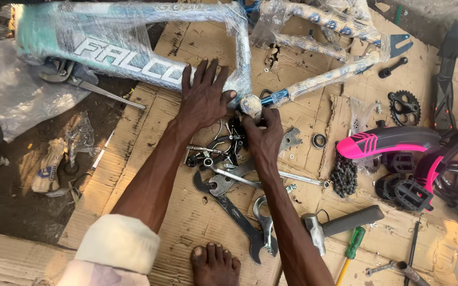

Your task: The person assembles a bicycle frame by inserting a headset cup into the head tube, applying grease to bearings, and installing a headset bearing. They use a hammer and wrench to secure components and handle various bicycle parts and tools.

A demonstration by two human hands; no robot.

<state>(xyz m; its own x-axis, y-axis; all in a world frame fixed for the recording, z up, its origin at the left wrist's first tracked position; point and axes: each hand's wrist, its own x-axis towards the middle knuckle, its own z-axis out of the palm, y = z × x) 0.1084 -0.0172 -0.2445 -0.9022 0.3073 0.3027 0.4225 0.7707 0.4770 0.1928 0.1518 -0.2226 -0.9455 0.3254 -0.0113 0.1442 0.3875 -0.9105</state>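
Item: bicycle frame [133, 39], teal and white, wrapped in clear plastic film, lying across the upper left and upper centre of the frame on flattened cardboard [197, 212] spread over the floor.

Left hand [203, 98]: centre of frame, fingers spread flat on the frame's lower tube, just beside its bottom junction; grip open, pressing rather than pinching.

Right hand [263, 132]: just right of centre, fingers curled together at the wrapped bottom junction; grip pressed together on a small dark part, which cannot be identified.

Beneath the hands: a cluster of dark brake parts [221, 151] and several spanners [234, 212], lower centre.

Right side: chain [344, 176] in a heap, chainring [405, 107], pink saddle [388, 140], black pedal [410, 193].

Lower right: hammer [340, 222], green-handled screwdriver [352, 249].

Bottom centre: bare foot [216, 265].

Upper left: pliers [80, 82] under the frame.
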